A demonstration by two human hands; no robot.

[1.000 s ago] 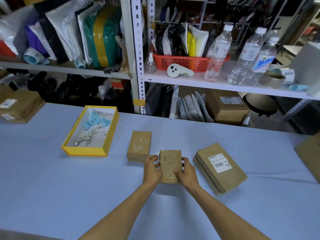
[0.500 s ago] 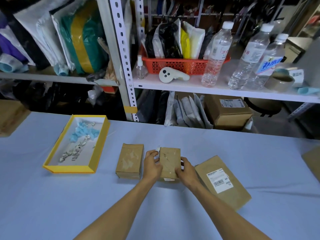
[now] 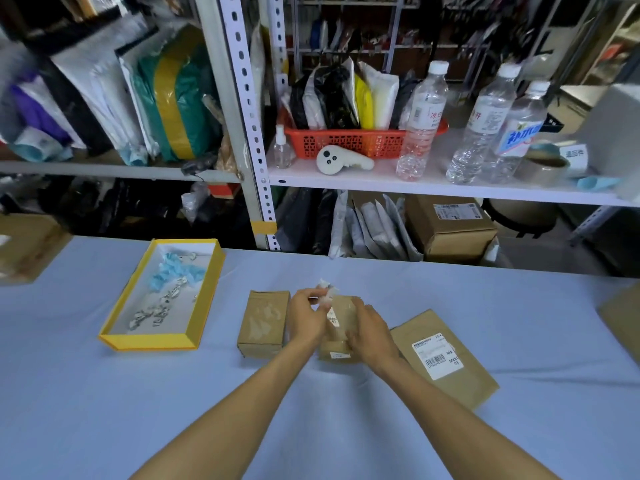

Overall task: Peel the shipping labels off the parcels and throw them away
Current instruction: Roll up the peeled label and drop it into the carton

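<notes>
Label scrap [image 3: 325, 294] now stands lifted off the middle parcel [image 3: 337, 344], pinched crumpled in the left hand [image 3: 306, 318]; a second ago both hands only clasped the box sides. Right hand [image 3: 372, 336] cups over the parcel, holding it on the worktop [image 3: 207, 410]. Some print remains on top. Judged next: scrap to yellow tray [image 3: 194, 341], re-peel remnant

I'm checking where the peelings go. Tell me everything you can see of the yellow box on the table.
The yellow box is a shallow, cardboard-looking tray, yellow walls, white inside. It lies flat on the blue table cover, left of the small brown parcel and apart from it. Inside lie crumpled blue scraps at the far end and whitish torn bits nearer.
</notes>
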